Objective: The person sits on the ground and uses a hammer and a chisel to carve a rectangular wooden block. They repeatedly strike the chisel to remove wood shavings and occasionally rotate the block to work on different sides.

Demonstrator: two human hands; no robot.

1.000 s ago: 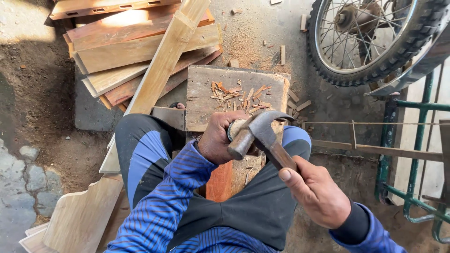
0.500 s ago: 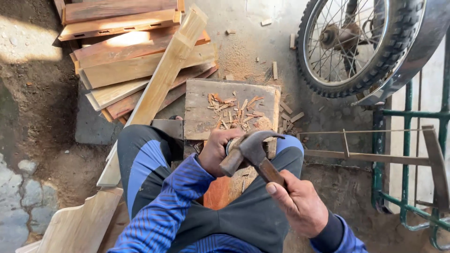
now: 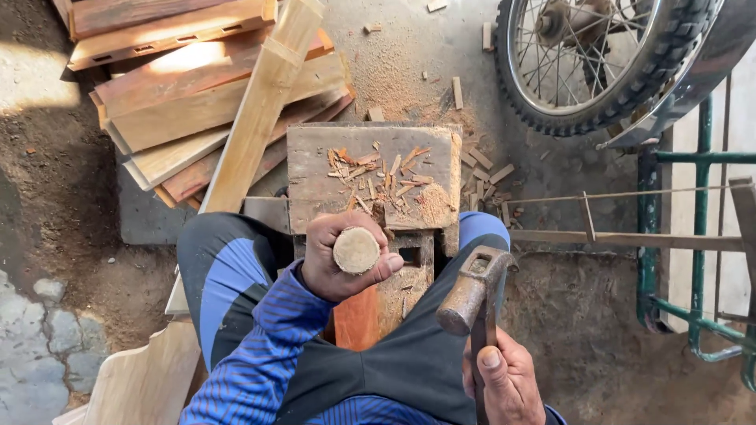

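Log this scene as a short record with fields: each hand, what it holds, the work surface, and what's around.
left hand: grips a round wooden peg, cut end up
right hand: holds a hammer by its handle, head raised, clear of the peg
work surface: wooden block strewn with chips
left of block: stacked planks
upper right: spoked wheel
right edge: green metal frame

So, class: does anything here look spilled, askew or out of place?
Yes. Wood chips and sawdust litter the wooden block, offcuts lie scattered on the ground beside it, and one long plank lies diagonally across the stacked boards.
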